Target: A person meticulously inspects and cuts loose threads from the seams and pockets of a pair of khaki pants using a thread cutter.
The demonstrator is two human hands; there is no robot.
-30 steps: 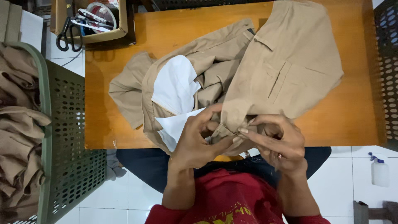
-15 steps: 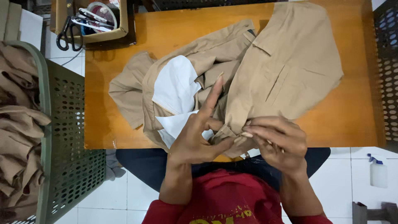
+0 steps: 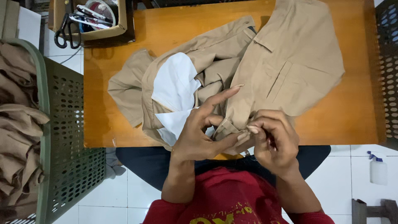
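Where the near edge of the wooden surface (image 3: pixel 124 124) meets the lap: khaki trousers (image 3: pixel 286 70), spread across most of the top, white pocket linings (image 3: pixel 176 83) turned out at centre-left.

Left hand (image 3: pixel 199 132) — thumb and lower fingers pinching a fold of the khaki trousers at the near edge, index finger stretched out straight over the cloth.

Right hand (image 3: pixel 271 139) — fingers curled tight, grip clenched on the same fold, fingertips touching those of the left hand.

Far left corner of the surface: cardboard box (image 3: pixel 97 25) holding black-handled scissors (image 3: pixel 68 29) and small tools.

Left of the surface: green perforated basket (image 3: pixel 66 137), piled with more khaki garments (image 3: pixel 18 112).

Floor, lower right: white spray bottle (image 3: pixel 378 168) on white tiles, well apart from both hands.
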